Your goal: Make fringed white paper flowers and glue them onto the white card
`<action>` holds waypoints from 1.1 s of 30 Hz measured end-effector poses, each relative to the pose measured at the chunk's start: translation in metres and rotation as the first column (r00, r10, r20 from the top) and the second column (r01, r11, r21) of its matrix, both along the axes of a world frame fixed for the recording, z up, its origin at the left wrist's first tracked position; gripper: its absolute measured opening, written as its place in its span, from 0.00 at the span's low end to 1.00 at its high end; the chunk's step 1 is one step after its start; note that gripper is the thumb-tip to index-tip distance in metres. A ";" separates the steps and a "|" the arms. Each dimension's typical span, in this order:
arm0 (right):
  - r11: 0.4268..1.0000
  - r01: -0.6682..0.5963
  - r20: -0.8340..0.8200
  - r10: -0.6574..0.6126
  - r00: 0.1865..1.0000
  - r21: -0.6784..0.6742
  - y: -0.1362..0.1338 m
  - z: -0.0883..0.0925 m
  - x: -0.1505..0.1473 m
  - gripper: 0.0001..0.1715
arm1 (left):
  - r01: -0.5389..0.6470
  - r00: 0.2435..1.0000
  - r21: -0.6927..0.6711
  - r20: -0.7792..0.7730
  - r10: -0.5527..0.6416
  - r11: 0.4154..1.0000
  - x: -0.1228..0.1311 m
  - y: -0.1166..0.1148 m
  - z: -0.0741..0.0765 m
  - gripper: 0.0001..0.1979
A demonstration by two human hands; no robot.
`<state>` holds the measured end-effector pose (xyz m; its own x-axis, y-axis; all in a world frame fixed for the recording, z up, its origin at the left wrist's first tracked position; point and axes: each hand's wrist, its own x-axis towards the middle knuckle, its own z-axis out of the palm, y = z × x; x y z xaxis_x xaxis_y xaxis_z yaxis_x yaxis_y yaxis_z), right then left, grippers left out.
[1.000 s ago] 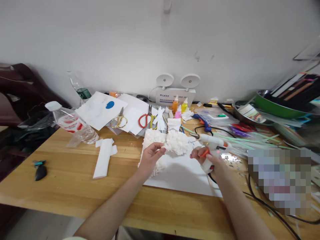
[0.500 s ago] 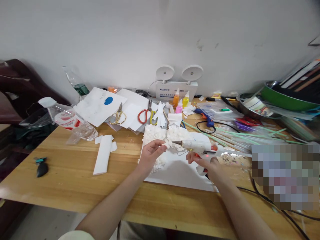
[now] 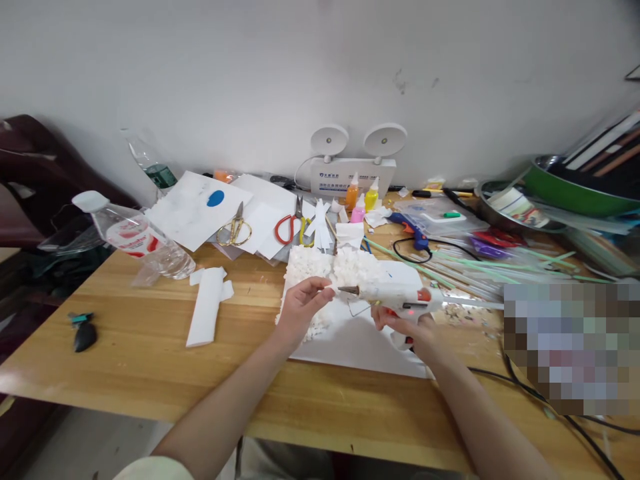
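My right hand (image 3: pixel 403 325) is wrapped round the handle of a white hot glue gun (image 3: pixel 390 291), whose metal nozzle points left. A clear glue stick (image 3: pixel 473 303) sticks out of the gun's back end. My left hand (image 3: pixel 305 305) pinches a small white piece, seemingly paper, right at the nozzle tip; fingers hide most of it. Below both hands lies a white board (image 3: pixel 350 347), partly covered with crumpled white bits (image 3: pixel 307 263) in patches along its left and far sides.
Gold-handled scissors (image 3: pixel 234 230), red-handled pliers (image 3: pixel 286 228) and paint bottles (image 3: pixel 358 210) lie or stand behind the board. A folded white paper form (image 3: pixel 206 310) and a water bottle (image 3: pixel 145 240) are at left. Right are a blue glue gun (image 3: pixel 417 237), sticks and black cables (image 3: pixel 505 375).
The glue gun has shifted slightly left, so its nozzle now meets the small white piece at my left fingertips. My left hand has barely moved.
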<state>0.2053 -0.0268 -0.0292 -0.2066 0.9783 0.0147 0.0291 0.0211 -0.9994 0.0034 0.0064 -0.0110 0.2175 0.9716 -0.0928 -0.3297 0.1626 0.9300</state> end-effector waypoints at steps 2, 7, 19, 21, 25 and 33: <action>1.000 -0.010 0.002 0.010 1.000 -0.003 0.000 0.000 0.000 0.10 | -0.003 1.000 0.005 -0.003 0.003 1.000 0.000 0.000 -0.001 0.08; 1.000 -0.013 -0.004 0.013 1.000 -0.016 -0.001 0.000 0.001 0.08 | 0.000 1.000 0.005 0.008 0.000 1.000 0.000 0.000 -0.003 0.07; 1.000 0.024 -0.020 -0.025 0.999 -0.008 0.000 0.003 0.000 0.09 | 0.015 1.000 -0.002 0.008 -0.015 1.000 0.000 0.000 -0.001 0.06; 1.000 0.024 -0.011 -0.024 1.000 -0.014 0.000 0.002 0.001 0.10 | 0.023 1.000 0.011 0.009 -0.024 1.000 0.000 0.000 -0.001 0.06; 0.998 0.027 0.021 -0.026 0.999 -0.053 0.000 -0.001 0.003 0.11 | 0.039 0.999 0.025 0.012 -0.039 0.999 0.000 0.000 -0.001 0.06; 0.991 0.065 0.056 -0.059 0.997 -0.118 -0.003 -0.002 0.005 0.13 | 0.039 0.999 0.030 0.026 -0.039 0.999 -0.001 -0.001 -0.001 0.06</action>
